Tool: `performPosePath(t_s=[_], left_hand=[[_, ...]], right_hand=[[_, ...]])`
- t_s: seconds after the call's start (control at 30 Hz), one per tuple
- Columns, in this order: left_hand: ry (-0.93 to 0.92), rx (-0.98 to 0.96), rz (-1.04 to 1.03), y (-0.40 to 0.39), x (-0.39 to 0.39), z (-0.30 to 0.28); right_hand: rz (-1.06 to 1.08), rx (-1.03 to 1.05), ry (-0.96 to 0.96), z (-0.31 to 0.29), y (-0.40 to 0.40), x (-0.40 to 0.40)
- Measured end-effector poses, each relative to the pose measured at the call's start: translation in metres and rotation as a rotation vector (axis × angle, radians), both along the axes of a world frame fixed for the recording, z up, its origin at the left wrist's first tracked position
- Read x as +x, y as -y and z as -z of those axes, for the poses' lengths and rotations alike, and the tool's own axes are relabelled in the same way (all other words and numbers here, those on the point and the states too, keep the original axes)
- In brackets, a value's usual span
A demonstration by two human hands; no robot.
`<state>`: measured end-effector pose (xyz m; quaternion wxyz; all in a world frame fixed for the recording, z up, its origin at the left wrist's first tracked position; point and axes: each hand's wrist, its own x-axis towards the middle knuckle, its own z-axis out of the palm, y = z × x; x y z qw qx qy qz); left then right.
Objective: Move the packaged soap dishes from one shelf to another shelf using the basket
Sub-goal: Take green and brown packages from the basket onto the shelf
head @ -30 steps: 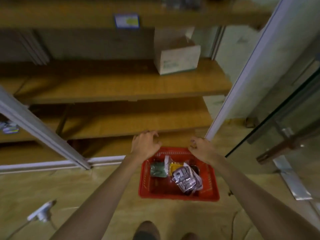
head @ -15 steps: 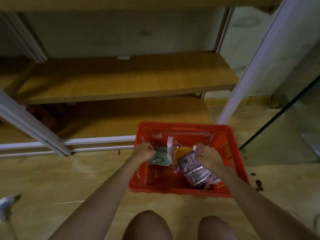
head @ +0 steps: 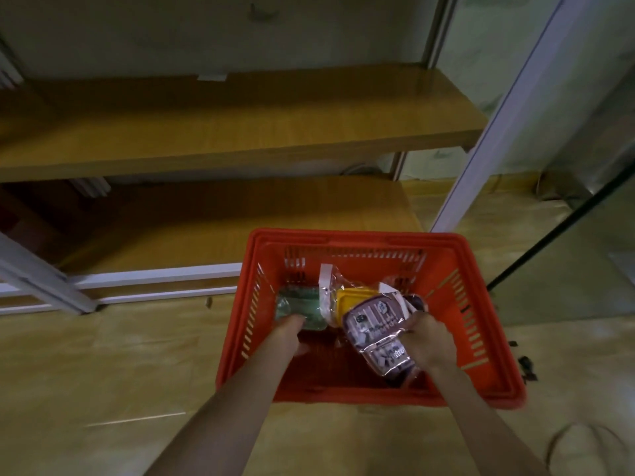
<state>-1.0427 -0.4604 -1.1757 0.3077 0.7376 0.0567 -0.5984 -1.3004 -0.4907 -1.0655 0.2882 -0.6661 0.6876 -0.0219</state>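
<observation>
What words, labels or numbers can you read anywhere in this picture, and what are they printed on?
None can be read.
Purple soap dish package, gripped by the right hand: printed label, too blurred.
Green package, touched by the left hand: no legible print.
White tag on the upper shelf: too small.

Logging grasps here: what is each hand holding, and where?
Right hand grips the purple pack at its right edge; left hand holds the green pack at its near edge.
</observation>
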Motion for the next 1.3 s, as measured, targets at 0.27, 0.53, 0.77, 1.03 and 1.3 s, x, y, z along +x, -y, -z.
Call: performPosePath(t_s=[0.27,0.53,0.77,1.03,1.3], left_hand=[[-0.014,-0.04,-0.227,0.012,0.002,-0.001],[-0.077,-0.045,-0.386,0.009,0.001,-0.021],[0.081,-0.199,-0.339,0.004,-0.009,-0.039],[0.366,-0.41,-0.203,-0.022,-0.005,-0.075],[0.162,-0.587,-0.333,-0.046,0.003,-0.12]], right_hand=[[0.142,-0.083,0.003,0.022,0.01,0.0],[0.265,0.237,0.199,0.047,0.017,0.0],[0.581,0.425,0.628,0.046,0.022,0.004],[0.703,0.414,0.712,0.042,0.02,0.018],[0.811,0.285,1.013,0.013,0.02,0.01]])
